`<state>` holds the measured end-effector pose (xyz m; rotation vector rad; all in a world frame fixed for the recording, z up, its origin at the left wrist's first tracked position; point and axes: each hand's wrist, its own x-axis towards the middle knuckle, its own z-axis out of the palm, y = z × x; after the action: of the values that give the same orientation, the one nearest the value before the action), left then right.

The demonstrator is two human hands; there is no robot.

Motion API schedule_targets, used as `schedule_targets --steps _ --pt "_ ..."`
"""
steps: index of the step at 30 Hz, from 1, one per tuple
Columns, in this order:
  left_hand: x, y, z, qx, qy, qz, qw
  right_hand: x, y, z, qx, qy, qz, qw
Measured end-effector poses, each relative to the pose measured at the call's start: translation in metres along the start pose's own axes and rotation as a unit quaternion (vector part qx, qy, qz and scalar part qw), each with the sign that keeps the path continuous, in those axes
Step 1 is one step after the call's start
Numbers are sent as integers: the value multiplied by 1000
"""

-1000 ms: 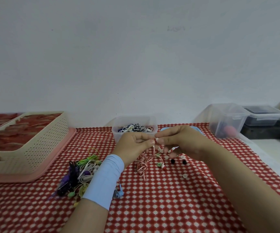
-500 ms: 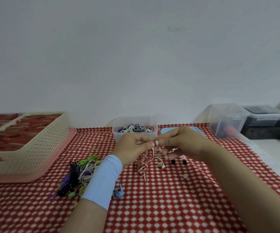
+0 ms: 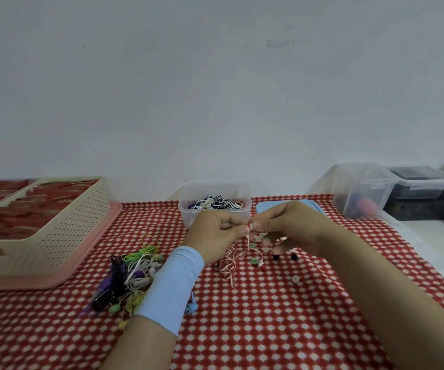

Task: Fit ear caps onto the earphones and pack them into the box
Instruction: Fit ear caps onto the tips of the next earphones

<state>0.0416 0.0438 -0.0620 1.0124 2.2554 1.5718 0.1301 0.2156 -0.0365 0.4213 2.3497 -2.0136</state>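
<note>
My left hand (image 3: 216,232) pinches one bud of a red-and-white striped earphone, whose cable (image 3: 228,260) hangs down to the cloth. My right hand (image 3: 288,225) pinches a small white ear cap (image 3: 251,226) against that bud, fingertip to fingertip. The other bud (image 3: 261,265) lies on the cloth below. Several loose ear caps (image 3: 294,279), white, green and black, lie scattered under my right hand. Behind my hands stands a clear plastic box (image 3: 214,192) holding coiled earphones.
A tangle of coloured earphones (image 3: 132,273) lies left of my left forearm. A beige perforated basket (image 3: 55,233) on a pink tray sits far left. A blue lid (image 3: 266,206) lies behind my right hand. Clear containers (image 3: 362,190) stand at the back right, by the cloth's right edge.
Both hands stay together at the same spot; the fingertips have shifted slightly around the bud and the white cap. The cable hangs much as before.
</note>
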Motion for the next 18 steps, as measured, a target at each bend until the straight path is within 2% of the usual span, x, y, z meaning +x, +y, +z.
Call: schedule_targets --steps 2,5,9,13,18 --pt "1 -1 1 4 13 0 1000 1 1 3 4 17 -7 1000" --pt "2 -2 1 -22 40 -24 999 2 1 9 -12 51 -75 996" --pt "5 -6 -1 -53 29 -64 996 3 1 12 -122 101 -172 972" --pt "3 -5 -3 -54 19 -76 995 4 -1 9 -199 93 -189 957" --pt "2 -3 -1 -49 25 -60 997 4 1 8 -189 93 -191 959"
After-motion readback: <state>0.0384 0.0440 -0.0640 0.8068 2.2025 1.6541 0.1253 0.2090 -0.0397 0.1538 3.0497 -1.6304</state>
